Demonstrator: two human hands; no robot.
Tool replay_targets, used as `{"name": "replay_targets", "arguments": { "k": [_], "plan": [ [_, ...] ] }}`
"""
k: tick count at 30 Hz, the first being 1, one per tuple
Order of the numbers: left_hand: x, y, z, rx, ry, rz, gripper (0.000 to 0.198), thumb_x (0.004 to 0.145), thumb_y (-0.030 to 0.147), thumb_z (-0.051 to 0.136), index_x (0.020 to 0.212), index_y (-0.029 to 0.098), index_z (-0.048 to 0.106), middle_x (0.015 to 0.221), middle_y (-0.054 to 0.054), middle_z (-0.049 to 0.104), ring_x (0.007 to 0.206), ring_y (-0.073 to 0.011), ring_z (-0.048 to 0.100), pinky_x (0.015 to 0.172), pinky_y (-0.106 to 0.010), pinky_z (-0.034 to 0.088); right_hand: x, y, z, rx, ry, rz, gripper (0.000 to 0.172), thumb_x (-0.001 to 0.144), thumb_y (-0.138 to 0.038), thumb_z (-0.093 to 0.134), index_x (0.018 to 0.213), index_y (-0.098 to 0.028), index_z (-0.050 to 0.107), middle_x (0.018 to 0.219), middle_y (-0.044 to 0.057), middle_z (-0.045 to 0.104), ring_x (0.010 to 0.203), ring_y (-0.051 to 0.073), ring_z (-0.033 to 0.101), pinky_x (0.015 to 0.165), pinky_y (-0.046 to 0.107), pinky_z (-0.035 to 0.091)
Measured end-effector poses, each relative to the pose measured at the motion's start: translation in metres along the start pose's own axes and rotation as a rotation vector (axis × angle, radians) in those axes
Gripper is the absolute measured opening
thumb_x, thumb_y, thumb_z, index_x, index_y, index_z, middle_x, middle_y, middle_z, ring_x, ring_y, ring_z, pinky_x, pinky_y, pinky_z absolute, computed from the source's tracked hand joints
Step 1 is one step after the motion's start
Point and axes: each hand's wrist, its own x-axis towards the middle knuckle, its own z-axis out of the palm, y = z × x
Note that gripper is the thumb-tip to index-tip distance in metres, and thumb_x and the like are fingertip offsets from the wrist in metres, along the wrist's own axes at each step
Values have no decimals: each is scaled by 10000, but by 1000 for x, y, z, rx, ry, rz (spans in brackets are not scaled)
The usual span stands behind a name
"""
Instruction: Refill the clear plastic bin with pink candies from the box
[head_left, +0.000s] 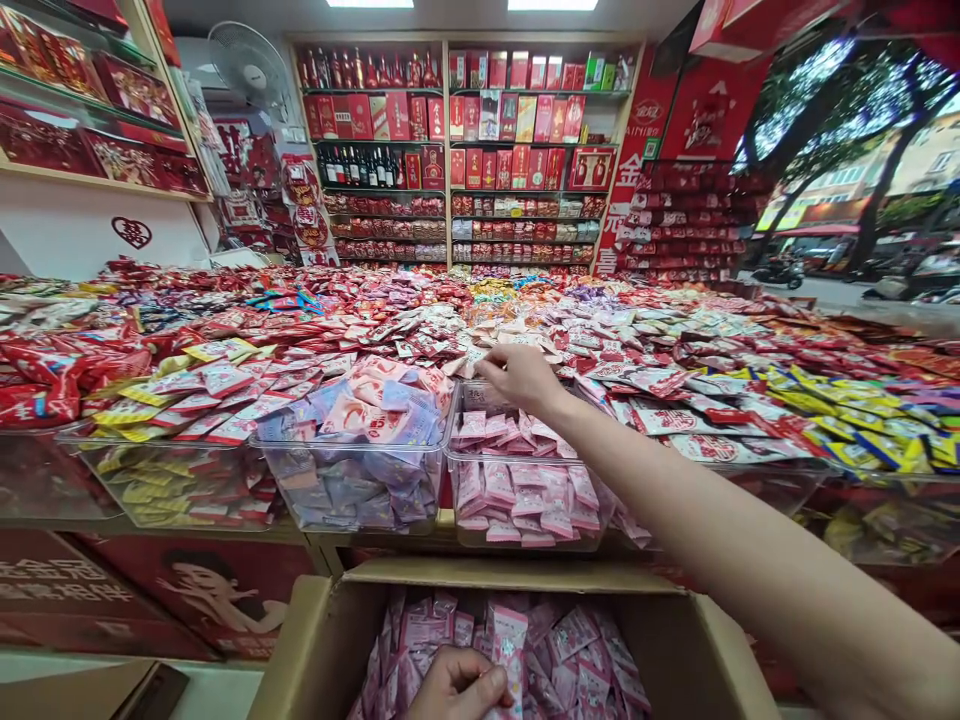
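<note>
My right hand reaches far forward over a clear plastic bin half filled with pink candy packets. Its fingers pinch a small pale packet at the bin's back edge. My left hand is low in an open cardboard box full of the same pink packets. It is closed around a few of them, one sticking up beside the thumb.
A wide counter is heaped with wrapped sweets in red, yellow, pink and blue. More clear bins line its front edge. Shelves of red boxes and bottles fill the back wall. A fan hangs at the upper left.
</note>
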Motion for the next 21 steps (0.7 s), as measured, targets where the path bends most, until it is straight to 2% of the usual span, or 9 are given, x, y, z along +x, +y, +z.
{"name": "replay_targets", "arguments": {
  "k": [3, 4, 6, 7, 10, 13, 16, 18, 21],
  "plan": [
    [-1, 1, -2, -63, 23, 32, 296, 647, 422, 580, 557, 149, 651, 581, -53, 669, 586, -166, 576, 597, -257, 411, -55, -29, -26, 202, 170, -253, 230, 799, -305, 419, 697, -147, 553, 639, 5, 522, 619, 89, 450, 599, 215, 329],
    [-2, 4, -1, -97, 42, 42, 287, 646, 416, 583, 553, 150, 643, 568, -44, 660, 573, -160, 568, 592, -256, 410, -82, -34, -29, 274, 149, -340, 212, 797, -286, 427, 679, -152, 541, 616, -2, 511, 602, 85, 445, 594, 210, 334],
    [-5, 12, -1, -161, 56, 62, 286, 642, 418, 585, 547, 153, 631, 542, -29, 642, 545, -150, 553, 574, -252, 409, -140, -35, -23, 372, -31, -397, 205, 782, -246, 449, 605, -158, 504, 550, -17, 482, 544, 76, 425, 546, 198, 327],
    [-6, 18, 0, -176, 61, 72, 285, 641, 418, 585, 544, 154, 629, 534, -26, 635, 535, -147, 547, 564, -249, 407, -169, -29, -14, 368, -84, -310, 217, 780, -239, 445, 585, -159, 494, 532, -16, 467, 522, 78, 412, 517, 201, 316],
    [-11, 35, 4, -128, 54, 100, 268, 659, 385, 578, 545, 150, 638, 544, -34, 635, 548, -145, 544, 562, -237, 397, -232, 0, 28, 351, -249, 209, 199, 773, -305, 455, 658, -158, 523, 614, 16, 520, 565, 108, 450, 522, 222, 331],
    [-13, 47, 11, -74, -12, 128, 268, 672, 367, 563, 539, 149, 644, 540, -42, 634, 536, -145, 534, 547, -235, 384, -257, 23, 63, 675, -399, 538, 286, 711, -395, 518, 835, -137, 537, 717, 36, 563, 630, 130, 490, 552, 229, 362],
    [-14, 52, 19, -49, -51, 118, 260, 662, 357, 569, 525, 145, 635, 528, -36, 607, 534, -140, 504, 546, -234, 360, -259, 27, 75, 933, -474, 583, 293, 670, -419, 558, 706, -129, 536, 592, -10, 507, 537, 91, 431, 489, 200, 322],
    [-15, 52, 22, -51, -63, 94, 264, 651, 357, 578, 508, 139, 616, 508, -23, 569, 528, -130, 474, 545, -232, 343, -258, 23, 75, 968, -452, 587, 290, 655, -412, 576, 625, -130, 521, 537, -30, 456, 503, 72, 381, 467, 191, 294],
    [-14, 49, 24, -80, -50, 67, 298, 636, 384, 583, 467, 143, 535, 465, 22, 462, 483, -96, 384, 501, -216, 295, -261, 20, 74, 1009, -384, 660, 280, 657, -400, 573, 665, -123, 536, 549, -32, 447, 493, 64, 359, 457, 188, 283]
  ]
}}
